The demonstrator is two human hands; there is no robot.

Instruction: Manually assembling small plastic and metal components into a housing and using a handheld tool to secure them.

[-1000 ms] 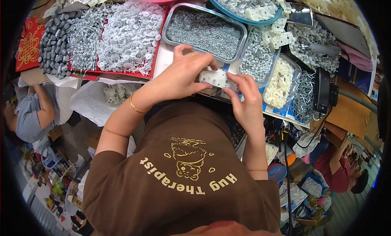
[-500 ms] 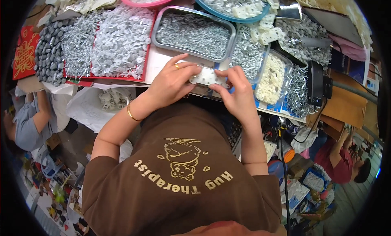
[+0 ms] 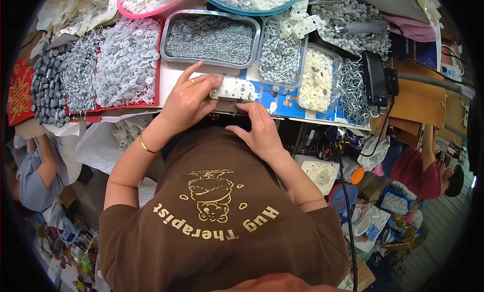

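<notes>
**White strip held crosswise at desk edge**

While the left hand pinches the flat white perforated plastic strip at its left end, grip clamped on it w/ thumb below & fingers on top, the strip's long axis runs left-right, sticking out rightward from that grip. It sits above the desk front edge, below the steel tray of small metal pins. Right hand is just under the strip's right end, fingers loosely apart, holding nothing; can't tell if it touches.

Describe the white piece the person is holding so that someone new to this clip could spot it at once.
Start at the metal tray of small grey nails at the top middle of the table. Just below its near edge, the left hand pinches a flat white plastic strip, with the right hand just beneath. Unlike the heaped parts around, it is single, oblong and dotted with holes.
</notes>
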